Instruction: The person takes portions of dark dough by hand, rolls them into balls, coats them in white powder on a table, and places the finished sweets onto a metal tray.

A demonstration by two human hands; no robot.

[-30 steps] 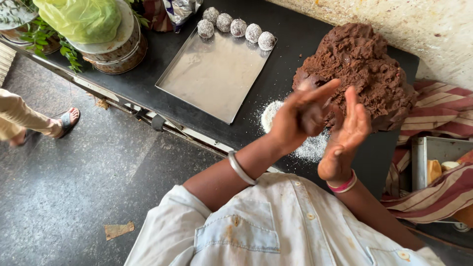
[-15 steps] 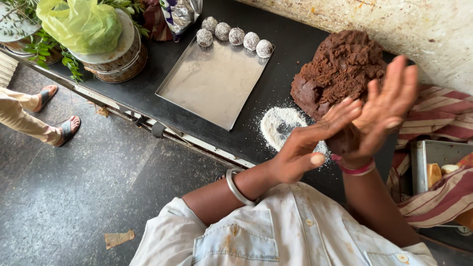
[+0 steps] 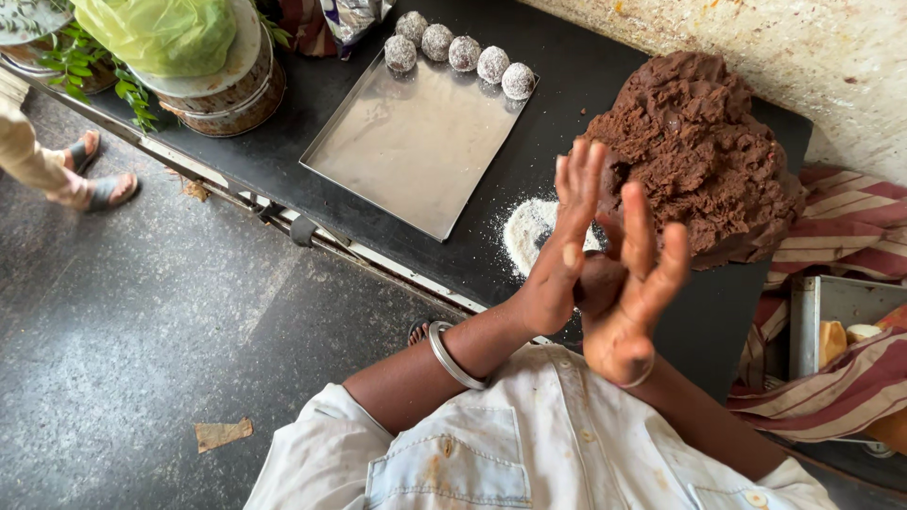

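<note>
Black worktop point(image 3: 283, 161) carries brown dough mound point(image 3: 704, 156); left hand point(image 3: 557, 260) and right hand point(image 3: 633, 302), fingers spread wide, press dough ball point(image 3: 598, 281) between palms.

- Tray point(image 3: 416, 156): sheet metal, smooth, dull satin sheen.
- Dough mound point(image 3: 704, 156), right of tray: brown, matt, rough, crumbly.
- Balls point(image 3: 463, 52), tray's far edge: powdery white coat.
- Counter point(image 3: 283, 151) under tray: black, smooth, semi-gloss.
- Bag point(image 3: 161, 33), left of tray: thin green plastic, glossy.
- Bangle point(image 3: 452, 357), near side of tray: polished metal.
- Cloth point(image 3: 850, 227), beyond mound: striped woven fabric.
</note>
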